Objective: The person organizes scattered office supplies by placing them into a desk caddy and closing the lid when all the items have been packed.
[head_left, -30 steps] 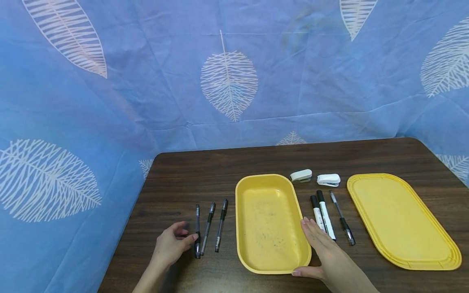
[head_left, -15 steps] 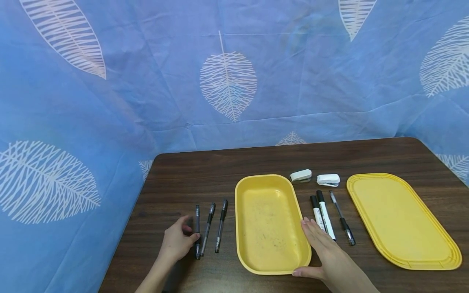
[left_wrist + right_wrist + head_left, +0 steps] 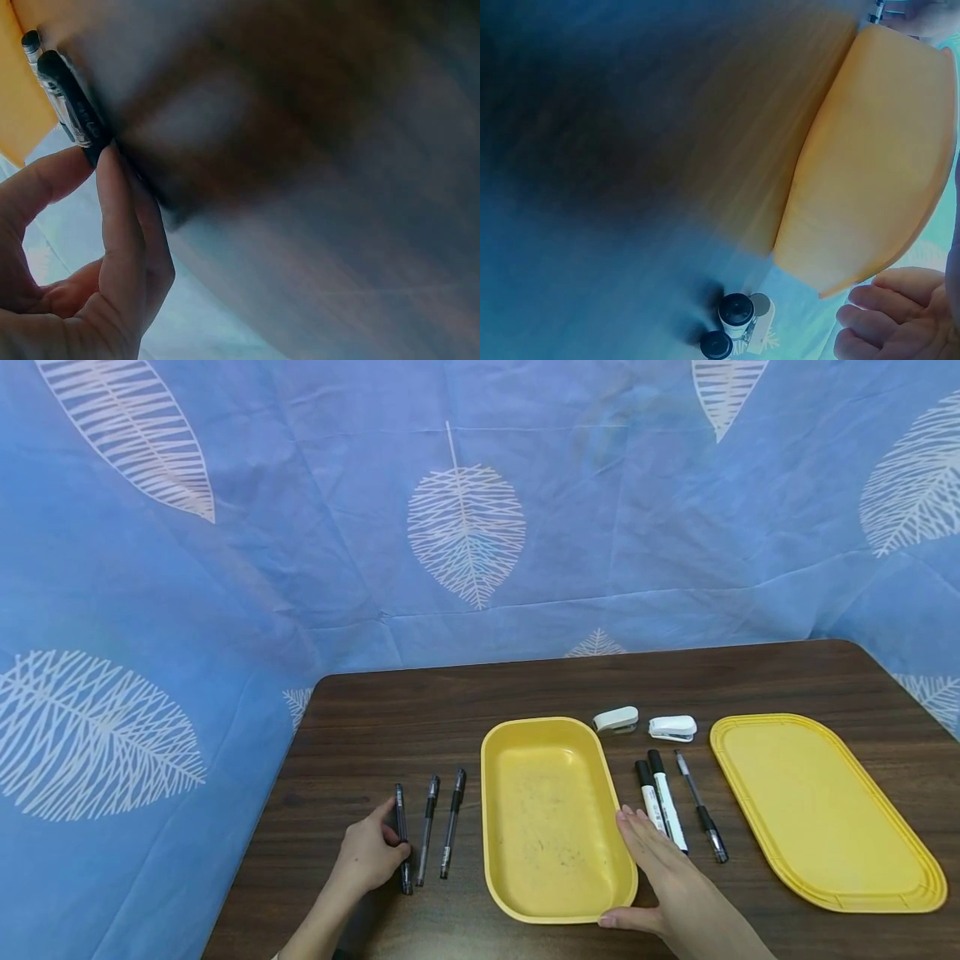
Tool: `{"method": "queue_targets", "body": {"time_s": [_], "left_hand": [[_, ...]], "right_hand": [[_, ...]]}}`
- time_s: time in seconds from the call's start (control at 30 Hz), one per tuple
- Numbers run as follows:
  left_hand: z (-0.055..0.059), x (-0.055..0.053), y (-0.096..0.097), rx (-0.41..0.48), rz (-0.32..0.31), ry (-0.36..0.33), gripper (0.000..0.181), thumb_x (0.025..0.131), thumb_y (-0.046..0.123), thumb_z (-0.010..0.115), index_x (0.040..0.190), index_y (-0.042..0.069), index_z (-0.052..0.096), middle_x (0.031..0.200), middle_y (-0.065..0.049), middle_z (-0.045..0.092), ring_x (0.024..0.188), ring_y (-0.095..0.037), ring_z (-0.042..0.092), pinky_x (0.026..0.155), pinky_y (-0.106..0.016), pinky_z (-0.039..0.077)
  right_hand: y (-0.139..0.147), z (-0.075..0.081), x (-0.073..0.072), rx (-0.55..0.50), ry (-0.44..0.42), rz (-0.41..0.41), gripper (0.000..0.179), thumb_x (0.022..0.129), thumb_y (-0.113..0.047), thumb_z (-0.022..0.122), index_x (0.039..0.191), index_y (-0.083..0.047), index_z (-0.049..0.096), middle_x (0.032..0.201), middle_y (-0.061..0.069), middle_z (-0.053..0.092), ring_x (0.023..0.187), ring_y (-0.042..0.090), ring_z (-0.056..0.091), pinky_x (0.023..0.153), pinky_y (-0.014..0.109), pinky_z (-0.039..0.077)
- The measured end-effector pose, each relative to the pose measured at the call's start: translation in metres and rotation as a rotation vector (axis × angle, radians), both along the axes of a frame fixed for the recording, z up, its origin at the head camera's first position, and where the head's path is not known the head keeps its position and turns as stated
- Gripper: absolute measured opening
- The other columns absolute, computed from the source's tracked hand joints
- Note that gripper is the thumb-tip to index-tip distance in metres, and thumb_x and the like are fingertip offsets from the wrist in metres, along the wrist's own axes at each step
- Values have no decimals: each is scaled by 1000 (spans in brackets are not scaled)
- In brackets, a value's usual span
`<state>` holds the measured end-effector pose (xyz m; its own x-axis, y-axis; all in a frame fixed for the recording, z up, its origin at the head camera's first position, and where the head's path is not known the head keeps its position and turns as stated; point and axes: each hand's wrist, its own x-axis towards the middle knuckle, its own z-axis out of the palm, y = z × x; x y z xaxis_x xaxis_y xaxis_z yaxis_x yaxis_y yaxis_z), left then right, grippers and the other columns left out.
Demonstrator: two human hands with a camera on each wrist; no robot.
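We log 1 slim black-and-clear pen, far end angled slightly left. Right of it, well apart: 1 yellow, round-cornered rectangular plastic basin, upright, floor scuffed dark.

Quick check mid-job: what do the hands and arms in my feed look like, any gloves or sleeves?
Both the left hand and right hand are human and bare: no gloves or rings show. The visible right forearm is uncovered. The left forearm is mostly bare; a pale edge beside it might be a cuff, too small to tell.
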<state>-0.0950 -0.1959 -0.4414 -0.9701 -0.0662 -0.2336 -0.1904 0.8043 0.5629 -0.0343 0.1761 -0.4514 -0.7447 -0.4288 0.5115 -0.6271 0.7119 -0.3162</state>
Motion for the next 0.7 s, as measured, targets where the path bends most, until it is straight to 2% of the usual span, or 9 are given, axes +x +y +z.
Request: {"method": "queue_targets", "body": {"time_s": [0.13,0.4,0.57,0.7], "left_hand": [[0,0,1,-1,15,-4,73,76,5,74,142,-6,42,79,-4,63,64,-14,54,54,-26,42],[-1,2,1,10,18,-2,71,77,3,72,142,-7,42,81,-5,62,64,-14,52,54,-26,41],[5,4,3,23,19,11,72,77,2,70,143,-5,42,83,-6,65,62,-13,52,53,-26,41],[12,5,4,39,16,32,70,78,2,68,143,-4,42,88,-8,67,56,-12,49,50,-24,39]], "right_hand": [[0,-1,1,7,10,-2,107,70,-61,70,149,-1,33,148,17,44,149,-2,7,114,3,8],[-1,-2,3,28,-22,-35,108,67,-60,74,150,-3,33,139,26,52,147,-6,4,112,1,6],[-1,-2,4,33,-72,-44,111,65,-58,76,151,-5,30,139,27,51,145,-10,0,110,-1,3],[-2,-1,5,39,-110,-62,109,65,-58,76,148,-2,36,140,27,50,143,-13,-2,107,-3,1]]}}
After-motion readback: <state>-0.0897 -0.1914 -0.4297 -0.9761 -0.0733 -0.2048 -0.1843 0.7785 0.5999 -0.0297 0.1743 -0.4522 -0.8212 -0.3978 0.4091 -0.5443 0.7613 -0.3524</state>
